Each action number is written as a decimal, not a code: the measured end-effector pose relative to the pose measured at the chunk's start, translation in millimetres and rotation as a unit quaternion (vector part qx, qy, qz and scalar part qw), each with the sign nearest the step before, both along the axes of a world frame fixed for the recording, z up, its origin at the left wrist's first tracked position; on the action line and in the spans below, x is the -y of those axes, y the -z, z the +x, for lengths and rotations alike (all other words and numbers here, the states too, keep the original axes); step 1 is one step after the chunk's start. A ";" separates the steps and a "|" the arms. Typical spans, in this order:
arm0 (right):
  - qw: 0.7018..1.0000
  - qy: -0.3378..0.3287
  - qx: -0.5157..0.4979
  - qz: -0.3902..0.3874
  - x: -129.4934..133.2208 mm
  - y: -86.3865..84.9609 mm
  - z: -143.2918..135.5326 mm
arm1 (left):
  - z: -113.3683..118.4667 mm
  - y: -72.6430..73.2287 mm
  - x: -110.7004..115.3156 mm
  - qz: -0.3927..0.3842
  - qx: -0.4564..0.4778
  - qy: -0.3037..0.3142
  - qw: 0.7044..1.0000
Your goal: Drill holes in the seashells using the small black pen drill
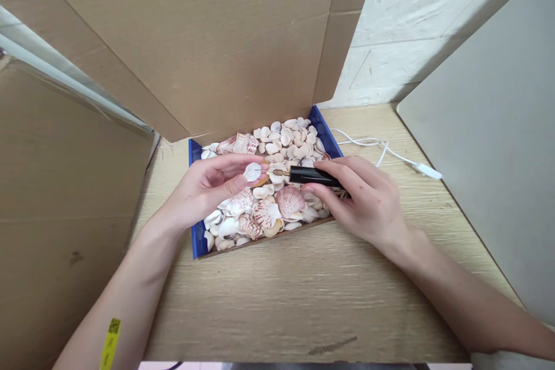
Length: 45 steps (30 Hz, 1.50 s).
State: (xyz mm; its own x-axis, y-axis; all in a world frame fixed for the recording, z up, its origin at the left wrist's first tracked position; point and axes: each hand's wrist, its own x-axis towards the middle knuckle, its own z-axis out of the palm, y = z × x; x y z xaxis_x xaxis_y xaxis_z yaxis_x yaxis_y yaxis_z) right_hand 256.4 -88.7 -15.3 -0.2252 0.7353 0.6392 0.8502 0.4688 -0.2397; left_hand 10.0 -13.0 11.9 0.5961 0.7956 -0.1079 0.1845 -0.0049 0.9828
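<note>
currently left hand (212,185) pinches white shell (252,172), right hand (368,199) wraps black drill (313,176), brass chuck (281,173) facing shell; likely aligning, next move needs steady hands.

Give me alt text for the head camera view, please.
The right hand holds a black, brass-tipped tool pointed toward a white shell pinched in the left hand. Below, a blue-sided box of seashells sits on a wood-grain table.
</note>
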 end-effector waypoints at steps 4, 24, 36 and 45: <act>1.000 0.015 -0.005 -0.009 -0.2 -0.9 0.1 | -1.3 -0.1 0.2 -0.007 -0.015 0.009 1.000; 1.000 -0.001 0.009 -0.027 -1.8 0.0 2.1 | 3.2 -7.2 0.5 0.023 -0.062 0.046 0.997; 0.994 -0.022 0.043 0.094 -0.4 -3.8 5.0 | 4.3 -6.8 -0.2 0.011 -0.068 0.051 0.996; 0.998 -0.022 0.044 0.040 -1.0 -3.0 6.9 | 1.9 -8.7 0.3 -0.007 -0.073 0.048 0.996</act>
